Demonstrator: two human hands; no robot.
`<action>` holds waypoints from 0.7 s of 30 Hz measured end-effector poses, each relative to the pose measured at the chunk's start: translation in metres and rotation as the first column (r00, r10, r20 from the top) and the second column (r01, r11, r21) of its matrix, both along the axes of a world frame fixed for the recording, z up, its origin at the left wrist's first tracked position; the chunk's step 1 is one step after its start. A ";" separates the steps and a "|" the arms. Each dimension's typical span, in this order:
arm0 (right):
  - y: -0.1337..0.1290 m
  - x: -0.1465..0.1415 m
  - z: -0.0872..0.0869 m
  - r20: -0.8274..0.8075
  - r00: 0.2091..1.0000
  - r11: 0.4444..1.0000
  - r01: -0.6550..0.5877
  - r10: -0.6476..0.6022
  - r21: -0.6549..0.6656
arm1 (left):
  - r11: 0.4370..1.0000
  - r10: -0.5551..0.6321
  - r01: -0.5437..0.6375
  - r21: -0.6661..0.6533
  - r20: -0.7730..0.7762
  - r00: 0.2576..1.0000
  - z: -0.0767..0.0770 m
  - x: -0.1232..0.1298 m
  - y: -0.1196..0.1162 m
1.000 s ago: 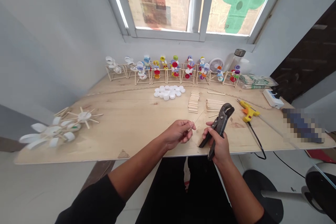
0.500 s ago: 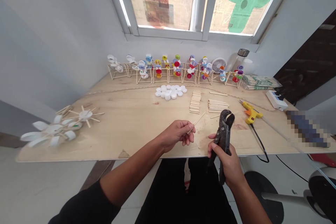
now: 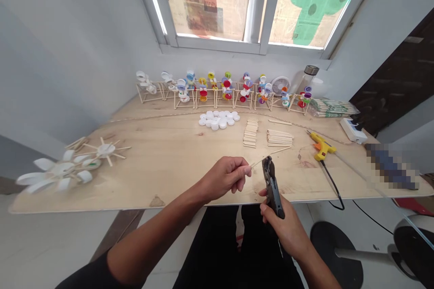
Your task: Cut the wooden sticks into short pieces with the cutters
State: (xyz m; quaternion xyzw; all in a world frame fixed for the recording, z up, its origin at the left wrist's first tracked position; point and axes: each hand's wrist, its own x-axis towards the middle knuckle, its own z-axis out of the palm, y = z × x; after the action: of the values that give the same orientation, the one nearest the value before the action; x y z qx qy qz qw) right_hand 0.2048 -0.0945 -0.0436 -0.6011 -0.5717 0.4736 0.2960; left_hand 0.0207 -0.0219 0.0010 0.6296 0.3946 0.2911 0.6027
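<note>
Two stacks of flat wooden craft sticks (image 3: 250,132) (image 3: 280,137) lie on the pale plywood tabletop (image 3: 169,162), just beyond the hands. Farther off are a cluster of white plastic bottle caps (image 3: 219,119) and a row of stick frames threaded with coloured caps (image 3: 217,90). A yellow hot glue gun (image 3: 322,146) lies to the right, its black cord trailing over the near edge, and blurred white cap-and-stick wheels (image 3: 57,171) sit to the left. The left hand (image 3: 224,178) is closed, pinching a thin wooden stick (image 3: 271,154) that points right and slightly far, above the near edge. The right hand (image 3: 281,228) is wrapped around the handles of dark metal cutting pliers (image 3: 272,185), held upright. Their head sits just below the stick, though contact is hard to make out.
</note>
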 end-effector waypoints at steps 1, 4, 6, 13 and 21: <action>-0.001 -0.001 0.000 0.009 1.000 1.000 -0.008 0.008 0.002 | 1.000 -0.014 0.015 0.025 -0.032 0.999 0.001 0.000 -0.001; -0.002 -0.003 0.000 0.011 1.000 0.999 -0.027 0.027 0.019 | 0.993 -0.030 0.046 0.104 -0.143 0.989 0.004 0.000 -0.002; -0.002 -0.005 0.001 0.018 0.999 0.999 -0.031 0.031 0.030 | 0.984 -0.021 0.059 0.169 -0.217 0.976 0.007 0.000 -0.003; -0.002 -0.009 0.002 0.034 0.999 0.998 -0.041 0.040 0.041 | 0.931 -0.012 0.152 0.331 -0.389 0.921 0.016 0.002 0.000; -0.001 -0.011 0.001 0.044 0.998 0.998 -0.047 0.045 0.043 | 0.909 -0.022 0.217 0.357 -0.476 0.879 0.017 0.002 0.004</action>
State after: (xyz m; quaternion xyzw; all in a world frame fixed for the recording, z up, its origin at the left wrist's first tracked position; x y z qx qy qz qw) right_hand 0.1937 -0.0955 -0.0428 -0.5911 -0.6017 0.4547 0.2859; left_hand 0.0223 -0.0180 0.0175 0.8137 0.4180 0.1687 0.3670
